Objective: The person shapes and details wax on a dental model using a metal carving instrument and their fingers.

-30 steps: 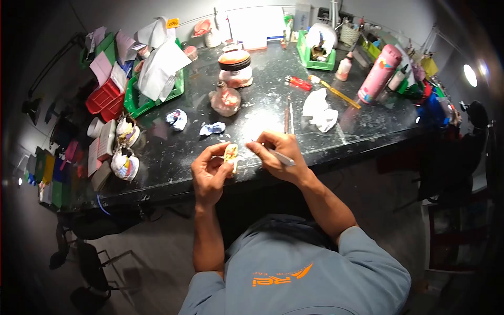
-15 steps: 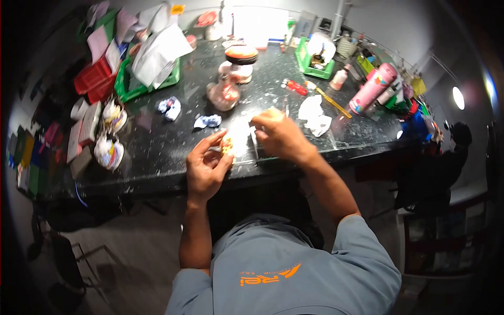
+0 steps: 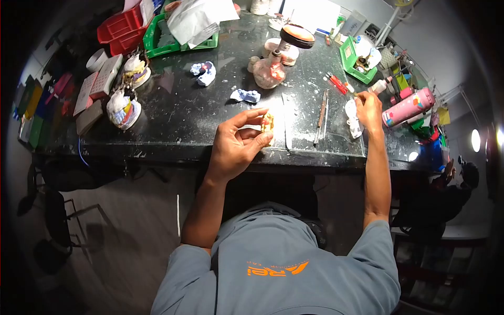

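My left hand (image 3: 239, 142) pinches a small yellowish and reddish dental cast (image 3: 268, 124) between thumb and fingers, above the front edge of the bench. My right hand (image 3: 369, 107) is over at the right, its fingers drawn together beside crumpled white paper (image 3: 355, 126). What those fingers grip is hidden. Between the hands lie a flat metal spatula (image 3: 287, 123) and slim tools (image 3: 321, 118). A red-handled item (image 3: 336, 84) rests just left of the right hand. Blue-grey putty pieces (image 3: 245, 95) lie beyond the left hand.
A glass flask (image 3: 270, 72) stands on the black bench (image 3: 178, 121), near a round orange-topped stand (image 3: 297, 35). Dental models (image 3: 124, 110) sit at left. Green bins (image 3: 181, 50) and a pink bottle (image 3: 409, 107) are farther out. Another person (image 3: 446, 194) sits at far right.
My right hand has moved from beside the cast to the right, by the white paper. The spatula and slim tools now show on the bench. The view has shifted; my left hand still holds the cast.
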Demonstrator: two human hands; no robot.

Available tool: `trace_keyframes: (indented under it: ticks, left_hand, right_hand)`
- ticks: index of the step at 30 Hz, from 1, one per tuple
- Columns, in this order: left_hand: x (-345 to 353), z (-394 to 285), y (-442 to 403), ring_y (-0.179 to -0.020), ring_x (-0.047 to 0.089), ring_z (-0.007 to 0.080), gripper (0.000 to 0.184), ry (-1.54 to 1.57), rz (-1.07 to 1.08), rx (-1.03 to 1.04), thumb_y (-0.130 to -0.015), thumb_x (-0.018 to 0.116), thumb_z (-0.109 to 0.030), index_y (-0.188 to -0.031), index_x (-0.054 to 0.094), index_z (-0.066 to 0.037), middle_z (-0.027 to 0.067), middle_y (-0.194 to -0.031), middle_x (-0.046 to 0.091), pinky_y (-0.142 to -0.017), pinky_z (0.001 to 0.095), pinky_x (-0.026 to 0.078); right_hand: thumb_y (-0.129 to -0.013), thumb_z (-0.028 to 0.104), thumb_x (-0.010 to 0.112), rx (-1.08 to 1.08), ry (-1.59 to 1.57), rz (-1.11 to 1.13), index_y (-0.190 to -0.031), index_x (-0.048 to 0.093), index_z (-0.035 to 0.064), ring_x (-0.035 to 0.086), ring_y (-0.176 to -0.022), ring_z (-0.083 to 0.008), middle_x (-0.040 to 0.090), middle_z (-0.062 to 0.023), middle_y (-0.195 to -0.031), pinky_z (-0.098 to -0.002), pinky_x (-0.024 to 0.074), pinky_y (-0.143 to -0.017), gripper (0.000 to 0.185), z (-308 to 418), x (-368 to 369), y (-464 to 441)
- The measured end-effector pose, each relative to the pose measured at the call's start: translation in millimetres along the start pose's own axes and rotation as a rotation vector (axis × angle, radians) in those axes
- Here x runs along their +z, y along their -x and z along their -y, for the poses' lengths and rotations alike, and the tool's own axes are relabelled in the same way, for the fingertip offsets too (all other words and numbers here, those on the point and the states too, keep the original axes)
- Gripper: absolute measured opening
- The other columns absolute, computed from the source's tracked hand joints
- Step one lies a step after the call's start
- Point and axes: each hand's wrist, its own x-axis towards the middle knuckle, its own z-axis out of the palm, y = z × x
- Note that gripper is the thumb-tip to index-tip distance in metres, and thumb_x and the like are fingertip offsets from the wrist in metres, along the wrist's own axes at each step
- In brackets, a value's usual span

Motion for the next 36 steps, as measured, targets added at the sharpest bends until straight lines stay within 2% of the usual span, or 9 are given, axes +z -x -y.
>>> trace_keyframes:
  ticks: [3, 9, 13, 19, 21, 28, 31, 33, 36]
  left_hand:
    - [8, -2, 1, -0.095, 0.074, 0.0163, 0.050, -0.111, -0.040, 0.026, -0.091, 0.078, 0.005, -0.139, 0.061, 0.005, 0.0147, -0.117, 0.070, -0.085, 0.0259, 0.064]
    - [10, -1, 2, -0.092, 0.072, 0.0126, 0.055, -0.230, -0.074, 0.023, -0.086, 0.085, 0.002, -0.137, 0.064, 0.002, 0.0118, -0.114, 0.069, -0.077, 0.0221, 0.063]
    - [12, -6, 2, -0.092, 0.072, 0.0122, 0.055, -0.296, -0.084, 0.013, -0.086, 0.087, 0.000, -0.136, 0.065, 0.001, 0.0118, -0.115, 0.069, -0.079, 0.0226, 0.064]
    - [7, 1, 1, -0.095, 0.074, 0.0144, 0.054, -0.166, -0.052, 0.002, -0.087, 0.085, 0.003, -0.137, 0.064, 0.002, 0.0130, -0.117, 0.069, -0.085, 0.0240, 0.063]
    - [4, 0, 2, -0.096, 0.074, 0.0152, 0.055, -0.138, -0.043, -0.002, -0.087, 0.085, 0.003, -0.137, 0.063, 0.003, 0.0131, -0.118, 0.069, -0.086, 0.0245, 0.063]
    - [4, -2, 0, -0.097, 0.074, 0.0152, 0.056, -0.042, -0.019, 0.024, -0.086, 0.085, 0.005, -0.137, 0.063, 0.004, 0.0127, -0.116, 0.069, -0.087, 0.0260, 0.064]
    - [5, 1, 1, -0.097, 0.072, 0.0129, 0.055, -0.077, -0.062, 0.031, -0.084, 0.087, 0.005, -0.135, 0.065, 0.003, 0.0118, -0.115, 0.070, -0.085, 0.0257, 0.064]
    - [6, 1, 1, -0.096, 0.071, 0.0119, 0.054, -0.140, -0.102, 0.044, -0.083, 0.088, 0.004, -0.133, 0.066, 0.002, 0.0110, -0.115, 0.070, -0.084, 0.0255, 0.064]
    - [6, 2, 0, -0.094, 0.070, 0.0126, 0.053, -0.217, -0.106, 0.064, -0.082, 0.090, 0.002, -0.129, 0.066, 0.001, 0.0091, -0.111, 0.071, -0.084, 0.0265, 0.064]
  right_hand:
    - [-0.091, 0.012, 0.073, -0.022, 0.085, -0.076, -0.094, 0.075, 0.0023, 0.070, -0.094, -0.0442, 0.072, -0.0237, -0.095, -0.0531, 0.0541, -0.086, 0.010, 2, 11, 0]
    - [-0.102, 0.005, 0.060, -0.013, -0.160, -0.239, -0.110, 0.065, 0.0030, 0.070, -0.087, -0.0412, 0.071, -0.0212, -0.093, -0.0497, 0.0529, -0.076, 0.010, 61, -26, 8]
    - [-0.099, 0.000, 0.061, -0.428, -0.534, -0.008, -0.109, 0.069, 0.0013, 0.070, -0.081, -0.0357, 0.070, -0.0176, -0.091, -0.0414, 0.0556, -0.073, 0.013, 159, -48, 64]
    - [-0.099, -0.001, 0.059, -0.644, -0.667, 0.292, -0.103, 0.067, 0.0011, 0.069, -0.070, -0.0267, 0.067, -0.0130, -0.081, -0.0372, 0.0530, -0.063, 0.009, 202, -25, 89]
    - [-0.091, -0.004, 0.063, -0.572, -0.677, 0.438, -0.103, 0.064, 0.0015, 0.070, -0.074, -0.0324, 0.067, -0.0135, -0.079, -0.0440, 0.0544, -0.070, 0.013, 198, -33, 82]
    - [-0.100, 0.004, 0.058, -0.252, -0.853, 0.739, -0.099, 0.064, 0.0013, 0.066, -0.060, -0.0232, 0.066, -0.0094, -0.066, -0.0362, 0.0515, -0.059, 0.007, 211, -63, 72]
    - [-0.105, 0.006, 0.057, -0.548, -0.809, 0.484, -0.099, 0.064, -0.0006, 0.063, -0.053, -0.0143, 0.067, -0.0079, -0.067, -0.0305, 0.0478, -0.051, 0.011, 206, -31, 70]
    - [-0.105, 0.006, 0.058, -0.387, -0.686, 0.623, -0.097, 0.064, -0.0008, 0.064, -0.055, -0.0154, 0.068, -0.0095, -0.067, -0.0317, 0.0490, -0.054, 0.012, 197, -40, 60]
    - [-0.105, 0.007, 0.059, -0.381, -0.764, 0.517, -0.098, 0.065, 0.0012, 0.060, -0.053, -0.0122, 0.066, -0.0062, -0.065, -0.0308, 0.0460, -0.050, 0.011, 197, -41, 63]
